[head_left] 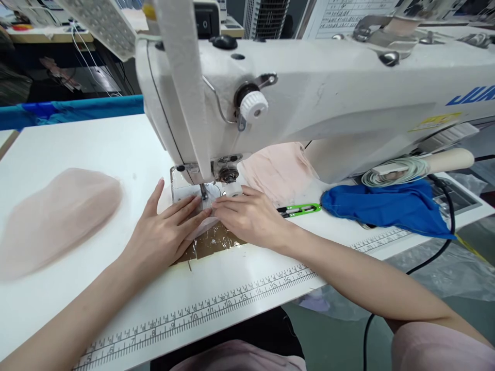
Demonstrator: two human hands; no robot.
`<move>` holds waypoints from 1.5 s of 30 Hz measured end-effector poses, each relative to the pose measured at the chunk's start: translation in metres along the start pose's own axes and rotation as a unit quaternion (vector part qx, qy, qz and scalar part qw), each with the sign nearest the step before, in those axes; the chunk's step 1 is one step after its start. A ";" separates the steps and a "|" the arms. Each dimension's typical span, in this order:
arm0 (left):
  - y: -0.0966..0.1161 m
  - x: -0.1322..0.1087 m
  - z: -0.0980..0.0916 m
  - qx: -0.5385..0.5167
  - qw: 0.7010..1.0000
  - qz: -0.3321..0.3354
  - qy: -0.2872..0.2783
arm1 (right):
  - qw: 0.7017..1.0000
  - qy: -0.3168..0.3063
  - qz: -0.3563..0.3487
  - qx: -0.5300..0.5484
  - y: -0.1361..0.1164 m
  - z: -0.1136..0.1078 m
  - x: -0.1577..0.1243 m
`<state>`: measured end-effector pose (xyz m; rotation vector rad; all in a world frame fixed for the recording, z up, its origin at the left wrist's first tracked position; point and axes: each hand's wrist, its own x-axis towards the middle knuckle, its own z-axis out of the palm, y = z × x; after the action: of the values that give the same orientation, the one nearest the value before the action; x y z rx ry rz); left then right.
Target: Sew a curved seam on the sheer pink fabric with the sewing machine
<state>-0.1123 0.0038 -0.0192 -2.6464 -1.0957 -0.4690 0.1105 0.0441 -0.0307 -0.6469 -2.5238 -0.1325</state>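
Both hands work at the needle area of a white sewing machine (309, 87). My left hand (164, 232) lies with fingers spread on a sheer pale fabric piece (207, 225), just left of the presser foot (203, 191). My right hand (251, 214) has its fingers pressed together on the same fabric, to the right of the foot. Much of the fabric is hidden under my hands and the machine head. Brown tape (216, 241) covers the table in front of the foot.
A sheer pale pink piece (64, 216) lies at left. Folded pink fabric (280, 170) sits under the machine arm. Green thread snips (301, 209) lie by a blue cloth bundle (382, 206). A ruler strip (232, 304) runs along the front edge; a black cable (433, 263) hangs at right.
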 end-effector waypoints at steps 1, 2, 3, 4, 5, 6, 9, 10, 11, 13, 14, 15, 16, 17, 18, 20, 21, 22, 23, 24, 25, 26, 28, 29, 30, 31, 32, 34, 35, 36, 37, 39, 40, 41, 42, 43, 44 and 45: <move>-0.001 0.001 0.001 0.006 1.000 0.003 0.001 | 1.000 0.000 0.002 -0.005 0.001 0.000 0.001; -0.003 0.001 0.001 0.012 1.000 0.005 0.001 | 1.000 0.002 0.003 -0.009 0.002 0.001 0.001; -0.004 0.002 0.002 0.015 1.000 0.007 0.002 | 1.000 0.004 0.002 -0.013 0.002 0.001 0.003; -0.006 0.002 0.003 0.017 1.000 0.010 0.002 | 1.000 0.006 -0.001 -0.018 0.003 0.001 0.004; -0.008 0.002 0.004 0.018 1.000 0.011 0.004 | 1.000 0.009 -0.002 -0.022 0.004 0.002 0.005; -0.009 0.003 0.004 0.016 1.000 0.011 0.003 | 1.000 0.011 -0.004 -0.028 0.004 0.003 0.006; -0.012 0.002 0.006 0.010 1.000 0.001 -0.004 | 0.999 0.009 -0.004 -0.051 0.005 0.004 0.007; -0.012 0.002 0.006 0.011 1.000 -0.003 -0.007 | 0.998 0.008 -0.005 -0.057 0.005 0.005 0.007; -0.011 0.001 0.006 0.014 1.000 -0.005 -0.009 | 0.998 0.007 -0.009 -0.061 0.005 0.005 0.007; -0.008 0.000 0.004 0.024 1.000 0.000 -0.005 | 0.998 0.013 -0.023 -0.060 0.004 0.005 0.006; -0.006 -0.001 0.003 0.030 1.000 0.005 -0.002 | 0.998 0.018 -0.030 -0.055 0.004 0.004 0.005; -0.004 -0.003 0.002 0.034 0.999 0.012 0.001 | 0.998 0.023 -0.035 -0.049 0.004 0.004 0.004; -0.001 -0.004 0.001 0.036 0.999 0.017 0.003 | 0.998 0.027 -0.037 -0.042 0.004 0.004 0.003; 0.000 -0.005 0.000 0.036 0.999 0.020 0.004 | 0.998 0.029 -0.036 -0.037 0.003 0.004 0.002; 0.001 -0.005 0.000 0.035 0.999 0.022 0.004 | 0.998 0.030 -0.034 -0.033 0.003 0.004 0.002; 0.002 -0.006 0.000 0.029 0.999 0.023 0.010 | 0.999 0.032 -0.032 -0.027 0.003 0.004 0.002; 0.002 -0.006 0.000 0.024 0.999 0.022 0.013 | 0.999 0.031 -0.032 -0.026 0.003 0.005 0.002; 0.001 -0.006 0.000 0.020 0.999 0.022 0.015 | 0.999 0.029 -0.032 -0.027 0.003 0.005 0.002; 0.001 -0.005 0.000 0.015 1.000 0.021 0.015 | 0.999 0.028 -0.032 -0.031 0.003 0.006 0.002; 0.000 -0.005 0.000 0.012 1.000 0.020 0.014 | 0.999 0.026 -0.032 -0.036 0.003 0.006 0.002; -0.001 -0.005 0.000 0.009 1.000 0.019 0.013 | 0.998 0.023 -0.031 -0.042 0.003 0.006 0.002; -0.001 -0.005 0.000 0.006 1.000 0.018 0.012 | 0.998 0.020 -0.031 -0.048 0.004 0.006 0.002; -0.002 -0.006 0.000 0.005 1.000 0.016 0.011 | 0.998 0.018 -0.030 -0.054 0.004 0.006 0.002; -0.003 -0.006 0.000 0.005 1.000 0.016 0.011 | 0.998 0.019 -0.032 -0.054 0.004 0.006 0.002; -0.003 -0.005 0.001 0.005 1.000 0.017 0.012 | 0.998 0.023 -0.033 -0.054 0.004 0.006 0.002; -0.003 -0.005 0.001 0.005 1.000 0.017 0.013 | 0.997 0.029 -0.036 -0.054 0.004 0.006 0.002; -0.003 -0.005 0.001 0.006 1.000 0.018 0.015 | 0.997 0.037 -0.038 -0.055 0.004 0.006 0.003; -0.004 -0.003 0.001 0.006 1.000 0.019 0.022 | 0.996 0.050 -0.039 -0.056 0.004 0.007 0.003; -0.004 -0.003 0.001 0.007 0.999 0.019 0.025 | 0.996 0.051 -0.038 -0.058 0.004 0.007 0.004; -0.004 -0.002 0.001 0.008 0.999 0.019 0.026 | 0.996 0.049 -0.036 -0.060 0.004 0.008 0.004; -0.004 -0.002 0.001 0.009 0.999 0.019 0.027 | 0.997 0.043 -0.034 -0.062 0.004 0.008 0.004; -0.005 -0.001 0.001 0.011 0.999 0.019 0.026 | 0.997 0.035 -0.029 -0.065 0.004 0.008 0.004; -0.005 0.000 0.001 0.012 0.999 0.020 0.026 | 0.997 0.034 -0.027 -0.063 0.004 0.008 0.005; -0.006 0.000 0.001 0.015 0.999 0.021 0.027 | 0.997 0.034 -0.026 -0.060 0.004 0.008 0.005; -0.006 0.000 0.001 0.017 0.999 0.020 0.029 | 0.997 0.035 -0.024 -0.057 0.004 0.007 0.005; -0.007 0.000 0.002 0.018 0.999 0.020 0.030 | 0.997 0.035 -0.023 -0.057 0.004 0.007 0.006; -0.007 0.000 0.002 0.018 0.999 0.019 0.031 | 0.997 0.035 -0.020 -0.061 0.004 0.007 0.006; -0.008 0.000 0.002 0.018 0.999 0.017 0.032 | 0.997 0.033 -0.018 -0.067 0.003 0.007 0.006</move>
<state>-0.1172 0.0098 -0.0205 -2.5957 -1.0294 -0.5174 0.1042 0.0513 -0.0335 -0.6388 -2.4797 -0.3343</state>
